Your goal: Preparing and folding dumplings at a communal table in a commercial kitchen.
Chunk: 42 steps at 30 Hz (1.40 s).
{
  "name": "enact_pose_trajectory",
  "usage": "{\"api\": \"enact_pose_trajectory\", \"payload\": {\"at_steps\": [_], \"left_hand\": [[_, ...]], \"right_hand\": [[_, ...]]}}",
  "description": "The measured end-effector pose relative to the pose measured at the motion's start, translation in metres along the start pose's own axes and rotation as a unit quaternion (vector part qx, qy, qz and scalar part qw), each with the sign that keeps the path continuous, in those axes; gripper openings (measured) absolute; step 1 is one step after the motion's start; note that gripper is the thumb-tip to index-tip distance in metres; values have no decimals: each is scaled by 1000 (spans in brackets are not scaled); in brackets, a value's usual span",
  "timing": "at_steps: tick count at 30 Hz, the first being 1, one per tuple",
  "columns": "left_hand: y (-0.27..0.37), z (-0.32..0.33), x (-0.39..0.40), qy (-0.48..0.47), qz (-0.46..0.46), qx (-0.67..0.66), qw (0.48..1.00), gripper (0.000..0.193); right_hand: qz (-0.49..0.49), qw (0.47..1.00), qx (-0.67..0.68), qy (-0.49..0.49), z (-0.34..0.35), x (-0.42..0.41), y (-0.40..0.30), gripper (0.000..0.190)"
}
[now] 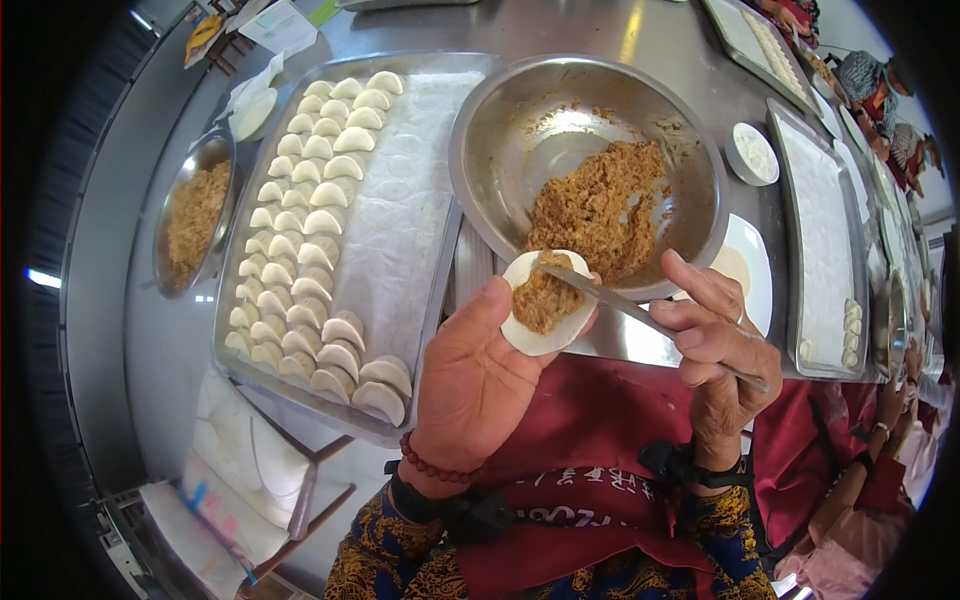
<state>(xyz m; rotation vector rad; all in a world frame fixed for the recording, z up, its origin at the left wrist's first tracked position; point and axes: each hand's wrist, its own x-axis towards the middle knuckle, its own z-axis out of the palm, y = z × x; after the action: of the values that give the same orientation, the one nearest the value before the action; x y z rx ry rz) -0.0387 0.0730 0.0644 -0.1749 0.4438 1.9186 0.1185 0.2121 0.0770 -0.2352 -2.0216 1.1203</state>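
Note:
My left hand (480,375) cradles a round dough wrapper (544,343) on its palm and fingers, with the thumb at its left edge. A mound of brown minced filling (546,300) lies on the wrapper. My right hand (724,345) grips a flat metal spatula (630,306), whose far end touches the filling. Just beyond both hands stands a large steel bowl (480,161) with more minced filling (600,202) heaped toward its near right side. To the left, folded dumplings (330,195) stand in rows on a lined metal tray (405,247).
A smaller steel bowl of filling (196,225) stands at far left. Right of the large bowl are a white bowl of flour-like powder (752,154) and a white plate (757,262), partly hidden. Another tray (817,225) holds several dumplings. People (847,480) work along the right side.

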Motion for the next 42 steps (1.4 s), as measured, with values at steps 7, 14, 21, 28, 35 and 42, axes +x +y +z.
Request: {"api": "enact_pose_trajectory", "payload": {"at_steps": [7,14,21,28,35,42], "left_hand": [[0,-3,3,34,25,3,999,43],[5,-5,3,37,29,1,999,44],[6,-4,-1,28,25,-18,999,43],[3,-4,-6,18,24,-8,1000,42],[-2,-3,-7,14,9,-4,1000,45],[-2,-3,-9,-16,15,8,1000,45]], "right_hand": [[12,997,45,59,7,4,8,29],[88,992,-73,52,12,17,28,15],[119,981,-154,10,13,15,49,10],[110,989,-46,93,-3,8,-4,8],[17,998,-33,51,7,-6,-19,26],[-66,989,-132,-15,8,-15,-17,22]]}}
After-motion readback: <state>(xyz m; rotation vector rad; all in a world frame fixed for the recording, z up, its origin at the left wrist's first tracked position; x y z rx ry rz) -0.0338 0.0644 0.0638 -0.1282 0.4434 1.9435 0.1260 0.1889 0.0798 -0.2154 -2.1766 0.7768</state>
